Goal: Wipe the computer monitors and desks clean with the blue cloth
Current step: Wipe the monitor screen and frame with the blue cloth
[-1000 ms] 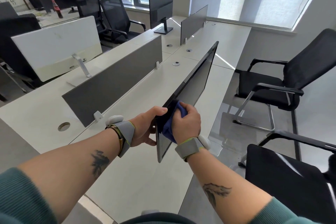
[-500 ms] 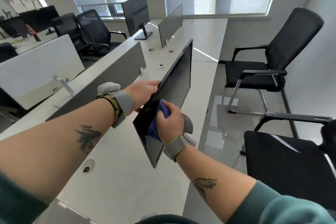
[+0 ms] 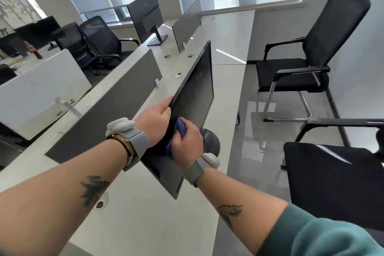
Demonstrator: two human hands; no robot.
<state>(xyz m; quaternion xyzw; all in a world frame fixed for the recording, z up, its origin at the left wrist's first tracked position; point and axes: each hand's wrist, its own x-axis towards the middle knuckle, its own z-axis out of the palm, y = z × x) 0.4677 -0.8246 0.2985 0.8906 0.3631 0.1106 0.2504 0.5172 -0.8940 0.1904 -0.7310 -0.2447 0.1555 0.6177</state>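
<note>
A black monitor (image 3: 197, 93) stands on the light desk (image 3: 145, 214), seen almost edge-on with its dark screen facing right. My left hand (image 3: 154, 119) grips the monitor's top edge near its close corner. My right hand (image 3: 187, 138) holds the bunched blue cloth (image 3: 179, 131) and presses it against the lower near part of the screen. The monitor's round dark base (image 3: 211, 141) shows just behind my right hand. A second black monitor (image 3: 145, 14) stands farther back on the desk row.
Grey divider panels (image 3: 108, 106) run along the desk's middle. A white monitor back (image 3: 37, 89) faces me on the left desk. Black office chairs stand at the right (image 3: 311, 54) and near right (image 3: 336, 183), with more chairs at the far left (image 3: 93, 41). Cable holes dot the desk.
My view has swung and tilted left over the monitor. My right hand with the cloth stays on the near part of the screen, shifted slightly. My left hand keeps its hold on the top edge.
</note>
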